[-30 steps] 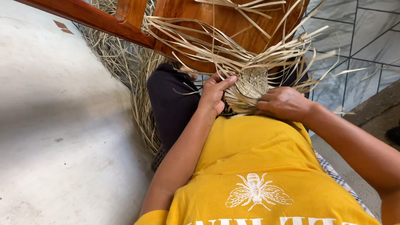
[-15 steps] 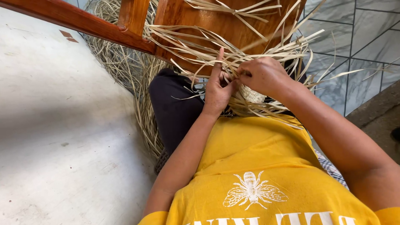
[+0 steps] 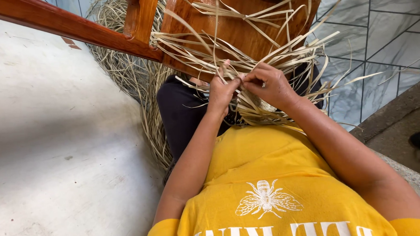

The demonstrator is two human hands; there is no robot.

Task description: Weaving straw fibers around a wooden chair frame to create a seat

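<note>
The left hand (image 3: 220, 90) and right hand (image 3: 269, 85) meet fingertip to fingertip, both pinched shut on thin straw strips (image 3: 245, 61) at the top of a small woven piece (image 3: 258, 109), which sits mostly hidden just beneath the right hand. The pale, flat, dry strips fan outward past both hands over a reddish wooden chair (image 3: 235, 28). A loose straw heap (image 3: 124, 65) lies beyond the left hand.

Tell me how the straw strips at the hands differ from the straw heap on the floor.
The strips at the hands are flat, pale and fan out straight over the wooden chair; the heap on the floor is thinner, duller and tangled in curves. Left hand and right hand pinch the strips; nothing touches the heap. Both are dried straw.
</note>
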